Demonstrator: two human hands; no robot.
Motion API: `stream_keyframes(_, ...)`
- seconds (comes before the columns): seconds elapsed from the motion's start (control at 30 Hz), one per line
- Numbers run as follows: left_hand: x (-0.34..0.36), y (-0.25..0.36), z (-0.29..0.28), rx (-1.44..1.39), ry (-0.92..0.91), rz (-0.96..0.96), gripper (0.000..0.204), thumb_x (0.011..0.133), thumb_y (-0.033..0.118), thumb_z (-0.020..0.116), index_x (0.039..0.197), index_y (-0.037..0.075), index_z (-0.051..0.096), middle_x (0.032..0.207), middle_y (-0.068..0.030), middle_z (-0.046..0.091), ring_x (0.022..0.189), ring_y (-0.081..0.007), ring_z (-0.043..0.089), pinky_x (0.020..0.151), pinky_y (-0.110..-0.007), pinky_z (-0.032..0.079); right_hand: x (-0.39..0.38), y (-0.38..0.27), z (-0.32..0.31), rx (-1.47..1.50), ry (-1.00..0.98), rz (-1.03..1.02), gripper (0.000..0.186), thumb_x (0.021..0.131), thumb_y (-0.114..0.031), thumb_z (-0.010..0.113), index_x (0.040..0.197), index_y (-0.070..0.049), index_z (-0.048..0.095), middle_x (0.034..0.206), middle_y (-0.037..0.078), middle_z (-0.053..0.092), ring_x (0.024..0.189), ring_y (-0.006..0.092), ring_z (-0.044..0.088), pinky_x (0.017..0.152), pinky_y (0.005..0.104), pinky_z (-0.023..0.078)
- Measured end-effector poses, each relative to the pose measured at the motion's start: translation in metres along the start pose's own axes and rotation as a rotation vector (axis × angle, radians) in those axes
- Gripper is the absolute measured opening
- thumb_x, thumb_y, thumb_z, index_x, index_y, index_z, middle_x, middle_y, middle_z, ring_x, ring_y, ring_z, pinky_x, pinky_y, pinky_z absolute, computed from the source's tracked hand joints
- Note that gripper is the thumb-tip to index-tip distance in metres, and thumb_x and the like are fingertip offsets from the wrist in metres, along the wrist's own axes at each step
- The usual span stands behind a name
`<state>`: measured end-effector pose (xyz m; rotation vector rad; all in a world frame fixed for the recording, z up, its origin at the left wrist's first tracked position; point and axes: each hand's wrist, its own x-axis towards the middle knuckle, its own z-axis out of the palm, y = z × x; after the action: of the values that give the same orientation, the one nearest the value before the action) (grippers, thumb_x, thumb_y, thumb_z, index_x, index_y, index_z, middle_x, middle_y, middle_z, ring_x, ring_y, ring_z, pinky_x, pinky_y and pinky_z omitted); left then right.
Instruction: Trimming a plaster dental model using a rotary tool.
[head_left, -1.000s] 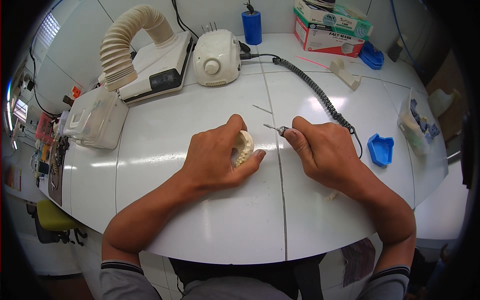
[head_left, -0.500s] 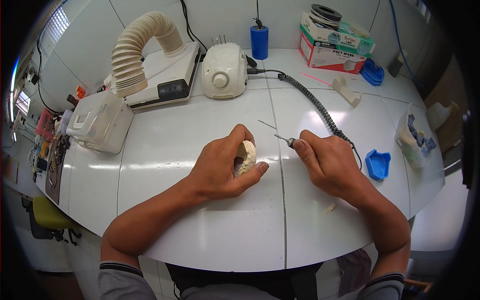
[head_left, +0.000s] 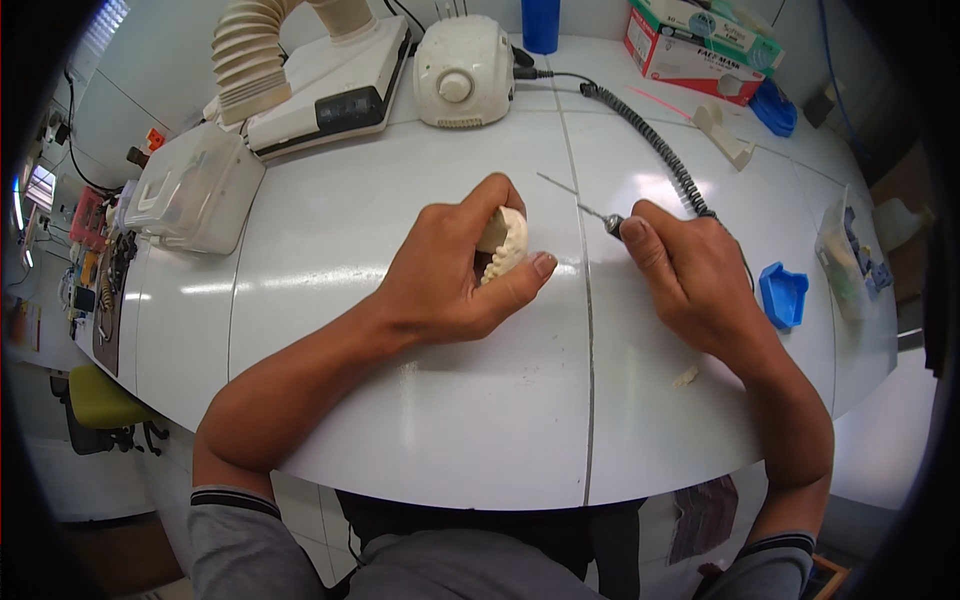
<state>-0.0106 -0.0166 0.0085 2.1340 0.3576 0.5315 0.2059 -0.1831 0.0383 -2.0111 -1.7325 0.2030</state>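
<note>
My left hand [head_left: 440,265] is closed around a cream plaster dental cast [head_left: 510,240]. A row of moulded teeth on the cast shows between thumb and fingers; the palm hides part of its base. To the right, my right hand [head_left: 690,275] grips a rotary handpiece [head_left: 614,227], mostly covered by the fist. Its thin metal bur points left toward the cast, with a gap between them. Just beyond the bur lies a slim metal rod [head_left: 557,182] on the white table [head_left: 450,420]. A small cream fragment [head_left: 685,377] rests beside my right wrist.
A white control unit [head_left: 463,75] stands at the back, its coiled cord [head_left: 655,140] running toward my right hand. Left of it are a hose-fitted suction box [head_left: 340,95] and a clear plastic case [head_left: 200,190]. A blue tray [head_left: 784,295] sits right, boxes [head_left: 700,60] behind.
The view has tilted downward, so the table and its things sit higher in the picture. The cast is turned slightly in my left hand. Both grips stay the same.
</note>
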Motion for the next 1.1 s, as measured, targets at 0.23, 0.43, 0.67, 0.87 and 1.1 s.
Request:
stream_keyframes(0.23,0.005,0.001,0.003,0.092,0.044,0.053,0.042,0.09,0.032,0.085,0.102,0.004,0.057,0.065,-0.0017,0.059,0.056,-0.0095,0.056,0.053,-0.027,0.041,0.0,0.004,0.0,0.008,-0.028,0.032,0.052,0.12,-0.042,0.047,0.088,-0.005,0.066,0.055,0.014,0.052,0.049,0.034,0.053,0.056,0.0477,0.042)
stream_keyframes(0.43,0.003,0.005,0.001,0.103,0.046,0.023,0.043,0.088,0.032,0.087,0.101,0.004,0.057,0.065,-0.0015,0.059,0.056,-0.0091,0.056,0.053,-0.027,0.04,-0.002,0.002,0.002,0.013,-0.011,0.019,0.05,0.119,-0.04,0.049,0.086,-0.006,0.064,0.054,0.013,0.052,0.049,0.0337,0.053,0.055,0.0474,0.042)
stream_keyframes(0.67,0.002,-0.004,0.011,0.434,0.093,0.061,0.042,0.087,0.034,0.084,0.097,0.003,0.058,0.061,-0.0099,0.062,0.05,-0.0233,0.061,0.051,-0.036,0.046,-0.004,0.005,0.012,-0.087,0.044,-0.179,0.043,0.115,-0.04,0.058,0.086,-0.008,0.06,0.057,0.011,0.057,0.052,0.0337,0.06,0.053,0.0463,0.045)
stream_keyframes(0.87,0.011,0.0,0.015,0.643,0.034,-0.014,0.044,0.088,0.043,0.076,0.095,0.002,0.059,0.062,-0.0179,0.065,0.054,-0.0388,0.066,0.055,-0.048,0.051,-0.001,-0.001,0.02,-0.178,0.117,-0.295,0.041,0.114,-0.039,0.06,0.088,-0.008,0.06,0.062,0.01,0.062,0.052,0.0328,0.062,0.05,0.045,0.044)
stream_keyframes(1.1,0.012,0.007,0.014,0.673,-0.003,-0.045,0.045,0.086,0.042,0.076,0.095,0.0,0.06,0.06,-0.0178,0.063,0.053,-0.0382,0.065,0.054,-0.049,0.049,-0.002,0.0,0.023,-0.243,0.112,-0.242,0.04,0.113,-0.04,0.062,0.089,-0.008,0.06,0.065,0.009,0.065,0.052,0.0318,0.063,0.049,0.045,0.044)
